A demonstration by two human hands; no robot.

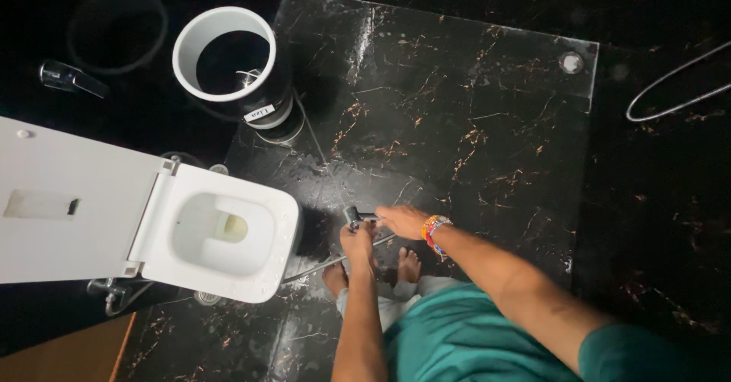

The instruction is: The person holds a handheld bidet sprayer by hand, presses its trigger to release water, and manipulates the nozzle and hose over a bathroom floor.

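- Spray head [352, 215]: a small dark, metallic handheld sprayer, held above the black marble floor [457, 123] just right of the toilet bowl [221, 230]. Its long axis runs roughly left to right; the nozzle end appears to point left toward the bowl, though its small size makes this uncertain.
- Left hand [358, 241]: grip closed around the sprayer from below.
- Right hand [401, 220]: grip closed on the sprayer's right end; a beaded bracelet [432, 230] circles the wrist.
- Hose [320, 264]: runs down and left from the sprayer toward the toilet base.
- Toilet lid [68, 199]: raised, white, at far left.
- Bin [225, 55]: white-rimmed, cylindrical, standing beyond the bowl.
- Bare feet [373, 272]: directly beneath the hands.
- Second hose [670, 85]: looped at right, well apart.
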